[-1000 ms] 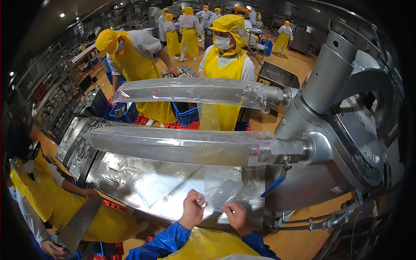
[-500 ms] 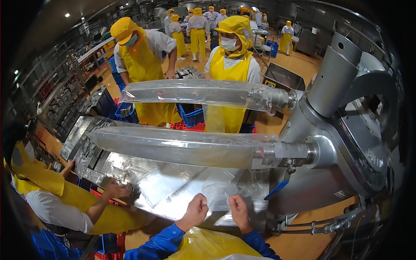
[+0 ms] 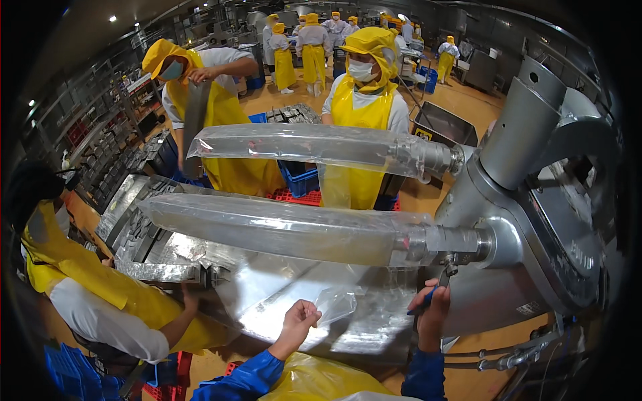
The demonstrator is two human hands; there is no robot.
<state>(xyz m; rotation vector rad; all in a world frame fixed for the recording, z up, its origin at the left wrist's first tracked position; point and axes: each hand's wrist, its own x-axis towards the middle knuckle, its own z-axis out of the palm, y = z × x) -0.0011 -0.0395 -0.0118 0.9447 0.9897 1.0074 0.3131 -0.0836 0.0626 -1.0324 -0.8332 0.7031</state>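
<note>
Clear plastic bag [image 3: 334, 304], crumpled and see-through, lies on the steel counter [image 3: 374, 334] at lower centre of the frame, its near corner pinched in the left hand [image 3: 299, 321], which is curled closed around the film. A second ago both hands rested side by side at the counter's front edge; the right hand [image 3: 433, 309] has since lifted away to the right and now grips a small blue-handled lever [image 3: 428, 299] beneath the lower filling tube [image 3: 301, 230], so the work appears to have shifted from handling the bag to operating the machine [image 3: 535, 220]. Two long horizontal tubes, each sheathed in transparent film, run out from the machine's grey round housing at right (the upper tube [image 3: 314, 144] crosses mid-frame). At lower left a co-worker's arm [image 3: 174, 321] reaches onto the counter beside a metal tray [image 3: 160, 271], nearer than it was before. Across the counter, two people in yellow aprons and hoods stand facing it, blue crates [image 3: 301, 180] at their feet
</note>
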